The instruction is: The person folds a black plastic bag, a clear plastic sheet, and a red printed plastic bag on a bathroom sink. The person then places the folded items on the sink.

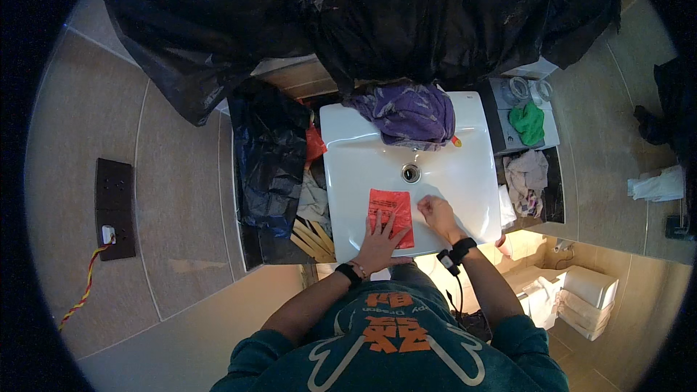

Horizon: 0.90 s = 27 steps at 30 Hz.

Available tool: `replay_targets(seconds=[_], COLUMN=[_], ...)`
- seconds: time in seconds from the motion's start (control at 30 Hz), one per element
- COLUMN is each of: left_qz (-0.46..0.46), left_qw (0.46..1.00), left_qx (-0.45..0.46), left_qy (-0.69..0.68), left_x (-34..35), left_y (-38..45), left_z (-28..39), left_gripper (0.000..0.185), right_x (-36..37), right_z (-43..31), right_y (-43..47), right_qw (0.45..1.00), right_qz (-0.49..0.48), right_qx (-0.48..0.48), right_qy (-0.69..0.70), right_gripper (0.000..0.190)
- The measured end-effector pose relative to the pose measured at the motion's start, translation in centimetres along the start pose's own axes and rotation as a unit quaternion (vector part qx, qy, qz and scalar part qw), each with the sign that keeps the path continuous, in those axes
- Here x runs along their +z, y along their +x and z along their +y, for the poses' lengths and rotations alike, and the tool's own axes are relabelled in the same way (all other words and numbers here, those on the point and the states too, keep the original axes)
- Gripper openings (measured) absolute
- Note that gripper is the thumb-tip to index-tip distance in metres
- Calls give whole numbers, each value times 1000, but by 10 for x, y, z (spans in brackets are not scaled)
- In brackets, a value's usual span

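A flat red plastic bag (pixel 391 204) with dark writing lies on the near part of a white ceramic sink (pixel 468 196). My left hand (pixel 379 245) rests on the bag's lower part with its fingers spread. Just right of the bag, my right hand (pixel 437 215) is over the basin with its fingers curled; whether something small is between them I cannot tell. Beyond both hands is the round drain (pixel 411 173). A bundled purple cloth (pixel 416 114) lies over the back of the sink and hides most of the tap.
Black plastic sheeting (pixel 381 16) hangs across the back. Left of the sink are a black plastic bag (pixel 272 158), a grey cloth (pixel 312 198) and wooden sticks (pixel 313 240). On the right are a box (pixel 503 139) with a green cloth (pixel 526 123), glass jars (pixel 516 89) and a crumpled cloth (pixel 527 174).
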State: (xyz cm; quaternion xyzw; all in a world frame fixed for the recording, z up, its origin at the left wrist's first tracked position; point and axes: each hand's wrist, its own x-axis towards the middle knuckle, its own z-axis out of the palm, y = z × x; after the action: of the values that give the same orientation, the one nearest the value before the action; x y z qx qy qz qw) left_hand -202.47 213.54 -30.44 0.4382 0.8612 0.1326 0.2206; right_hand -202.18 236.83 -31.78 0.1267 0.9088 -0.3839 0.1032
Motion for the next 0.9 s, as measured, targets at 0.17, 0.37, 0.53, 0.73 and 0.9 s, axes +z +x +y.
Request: replay_targets(seconds=[0.17,0.37,0.53,0.73,0.9], left_qz=[30,-7,-30,27,25], left_qw=[997,1000,998,997,940], left_qx=[2,-10,-21,-22,-177], left_qy=[-66,-6,-47,-66,-291], left_x=[1,-20,-8,5,-28], left_y=[-3,1,4,3,19], left_z=[-2,16,11,7,0], left_gripper=[84,73,76,63,40], right_x=[2,-2,18,19,2], right_z=[10,-1,-14,-19,-27], right_y=[-33,-48,-53,-47,-49], right_qw=[998,992,995,916,937], right_qz=[3,-97,-79,-83,-1], right_qx=[-5,80,37,168,131], right_qy=[57,-14,-48,356,324], right_gripper=[15,44,60,34,31])
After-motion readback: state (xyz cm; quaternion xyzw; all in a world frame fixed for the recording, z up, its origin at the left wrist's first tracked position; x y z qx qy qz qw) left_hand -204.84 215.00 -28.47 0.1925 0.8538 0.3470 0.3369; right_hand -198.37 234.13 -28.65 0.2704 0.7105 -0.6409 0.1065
